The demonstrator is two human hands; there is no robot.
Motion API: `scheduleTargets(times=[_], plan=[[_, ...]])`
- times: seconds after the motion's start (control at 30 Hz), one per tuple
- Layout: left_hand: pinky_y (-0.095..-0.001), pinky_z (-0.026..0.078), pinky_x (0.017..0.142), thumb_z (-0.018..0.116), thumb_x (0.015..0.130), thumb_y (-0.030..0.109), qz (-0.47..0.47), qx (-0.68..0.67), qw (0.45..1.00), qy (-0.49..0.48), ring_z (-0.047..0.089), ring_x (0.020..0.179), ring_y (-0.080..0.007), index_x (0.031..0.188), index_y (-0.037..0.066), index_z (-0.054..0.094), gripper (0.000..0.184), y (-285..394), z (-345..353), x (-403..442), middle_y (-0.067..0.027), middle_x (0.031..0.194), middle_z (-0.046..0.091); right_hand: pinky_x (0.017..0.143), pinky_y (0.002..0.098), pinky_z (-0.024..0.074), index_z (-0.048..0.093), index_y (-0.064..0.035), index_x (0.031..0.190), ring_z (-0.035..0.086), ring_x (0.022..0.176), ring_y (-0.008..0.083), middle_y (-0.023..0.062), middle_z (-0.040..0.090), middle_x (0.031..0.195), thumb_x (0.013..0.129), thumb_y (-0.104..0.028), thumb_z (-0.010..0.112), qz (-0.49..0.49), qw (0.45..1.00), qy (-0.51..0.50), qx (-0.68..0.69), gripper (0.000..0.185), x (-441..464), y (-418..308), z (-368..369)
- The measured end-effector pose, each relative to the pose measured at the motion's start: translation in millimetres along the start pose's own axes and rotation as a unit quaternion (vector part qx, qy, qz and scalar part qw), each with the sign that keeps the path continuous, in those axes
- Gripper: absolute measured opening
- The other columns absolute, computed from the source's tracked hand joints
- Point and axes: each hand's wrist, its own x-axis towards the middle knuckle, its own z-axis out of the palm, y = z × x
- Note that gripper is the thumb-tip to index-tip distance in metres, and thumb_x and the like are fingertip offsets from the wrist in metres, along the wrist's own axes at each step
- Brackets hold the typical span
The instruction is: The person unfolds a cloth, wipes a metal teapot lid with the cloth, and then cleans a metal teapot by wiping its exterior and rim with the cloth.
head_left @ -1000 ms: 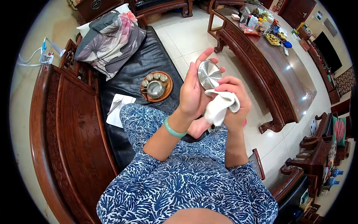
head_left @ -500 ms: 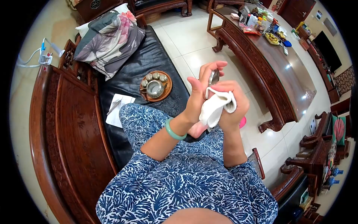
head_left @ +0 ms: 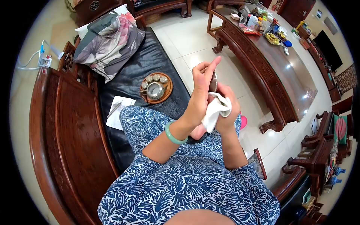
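My left hand [head_left: 199, 93] is raised in front of my lap, its fingers closed around a small round metal lid [head_left: 213, 83] seen nearly edge-on. A green bangle circles that wrist. Bunched in my right hand [head_left: 231, 112] is a white cloth [head_left: 214, 113], its free end hanging down between my wrists. The right fingers press up against the lower part of the lid. Part of the lid is hidden by both hands. On the seat to the left, a round wooden tray [head_left: 168, 94] carries a glass teapot [head_left: 155, 91] and several small glass cups [head_left: 156, 77].
A black cushioned wooden bench [head_left: 159, 47] bears a floral pillow [head_left: 112, 43] and a white paper [head_left: 120, 108] with a pen. Right of me stands a long glass-topped wooden table [head_left: 288, 82] with bottles and a plate of fruit [head_left: 272, 38]. A pink slipper [head_left: 243, 122] lies on the tiles.
Both hands have shifted slightly, the right one moving lower and left. The left fingers have straightened upward along the lid, and the cloth now bunches lower against it.
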Motion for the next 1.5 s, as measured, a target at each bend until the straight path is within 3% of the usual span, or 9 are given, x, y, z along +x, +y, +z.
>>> scheduleTargets(times=[0.07, 0.17, 0.27, 0.57, 0.87, 0.97, 1.13, 1.37, 1.5], plan=[[-0.0261, 0.033, 0.1, 0.041, 0.099, 0.027, 0.089, 0.156, 0.983, -0.025, 0.043, 0.112, -0.0158, 0.145, 0.002, 0.031, 0.053, -10, -5, -1, -0.01, 0.13, 0.037, 0.074, 0.028, 0.0504, 0.06, 0.0068, 0.104, 0.063, 0.085, 0.0199, 0.0145, 0.063, 0.097, 0.078, 0.0, 0.069, -0.164, 0.97, 0.0, -0.178, 0.028, 1, 8, -6], [-0.0317, 0.034, 0.104, 0.055, 0.086, -0.004, -0.005, -0.082, 0.997, 0.009, 0.042, 0.123, -0.0203, 0.144, 0.001, 0.03, 0.063, -17, -9, 3, -0.0154, 0.131, 0.042, 0.07, 0.0267, 0.0511, 0.062, 0.004, 0.103, 0.063, 0.081, 0.0164, 0.0109, 0.065, 0.096, 0.081, -0.002, 0.067, -0.043, 0.997, 0.065, -0.003, 0.023, 3, 9, -11], [-0.029, 0.039, 0.099, 0.056, 0.087, -0.003, -0.053, -0.134, 0.99, -0.005, 0.048, 0.12, -0.0185, 0.144, -0.002, 0.027, 0.065, -5, -8, 3, -0.0136, 0.131, 0.047, 0.064, 0.0252, 0.0537, 0.058, 0.0021, 0.115, 0.064, 0.075, 0.0136, 0.0084, 0.066, 0.092, 0.09, -0.012, 0.059, 0.154, 0.973, 0.14, 0.095, 0.028, 5, 32, -29], [-0.0245, 0.05, 0.085, 0.057, 0.085, -0.009, -0.074, -0.114, 0.989, 0.053, 0.062, 0.095, -0.0119, 0.124, -0.005, 0.055, 0.04, -12, -7, 6, -0.0097, 0.106, 0.066, 0.059, 0.0218, 0.0457, 0.063, -0.0013, 0.099, 0.058, 0.069, 0.0082, 0.0024, 0.064, 0.082, 0.079, -0.014, 0.077, 0.172, 0.967, 0.139, 0.124, 0.027, 21, 7, -20], [-0.0248, 0.051, 0.081, 0.058, 0.079, -0.013, -0.031, 0.072, 0.997, 0.02, 0.063, 0.091, -0.0141, 0.114, -0.004, 0.062, 0.036, -7, -16, 4, -0.0085, 0.102, 0.067, 0.065, 0.0265, 0.0528, 0.062, -0.0013, 0.105, 0.064, 0.077, 0.0131, 0.0069, 0.067, 0.09, 0.084, -0.011, 0.063, 0.167, 0.961, 0.076, 0.208, 0.023, 19, 8, -23], [-0.0297, 0.049, 0.088, 0.055, 0.08, -0.012, -0.032, 0.078, 0.995, 0.053, 0.063, 0.097, -0.0183, 0.115, -0.01, 0.059, 0.035, -3, -24, 1, -0.0147, 0.107, 0.066, 0.063, 0.0283, 0.0504, 0.065, -0.002, 0.093, 0.062, 0.074, 0.0128, 0.0072, 0.067, 0.085, 0.075, -0.009, 0.068, 0.14, 0.982, 0.104, -0.07, 0.02, 12, 18, -8], [-0.0381, 0.051, 0.093, 0.055, 0.078, -0.013, -0.066, 0.025, 0.996, 0.049, 0.062, 0.105, -0.0273, 0.123, -0.014, 0.049, 0.045, -16, -103, -1, -0.0228, 0.118, 0.059, 0.059, 0.0318, 0.0473, 0.063, 0.0001, 0.072, 0.056, 0.062, 0.0103, 0.0114, 0.063, 0.063, 0.062, -0.002, 0.065, 0.096, 0.99, -0.04, 0.091, 0.011, 19, 16, 17], [-0.035, 0.051, 0.09, 0.056, 0.087, -0.008, -0.069, 0.154, 0.986, 0.011, 0.059, 0.106, -0.0237, 0.126, -0.014, 0.047, 0.041, -14, -61, -6, -0.0195, 0.119, 0.059, 0.059, 0.0327, 0.0481, 0.065, 0.0009, 0.075, 0.061, 0.061, 0.0148, 0.015, 0.065, 0.066, 0.065, -0.007, 0.068, 0.136, 0.981, 0.091, 0.102, 0.014, 8, 23, 10], [-0.0364, 0.05, 0.092, 0.054, 0.086, -0.008, -0.1, -0.023, 0.994, 0.042, 0.058, 0.11, -0.0256, 0.134, -0.007, 0.039, 0.051, -25, -40, -10, -0.0204, 0.125, 0.055, 0.059, 0.0333, 0.0491, 0.066, -0.0006, 0.077, 0.062, 0.063, 0.0149, 0.0153, 0.065, 0.068, 0.066, -0.004, 0.064, 0.112, 0.985, 0.097, 0.083, 0.011, 10, 25, -7]])
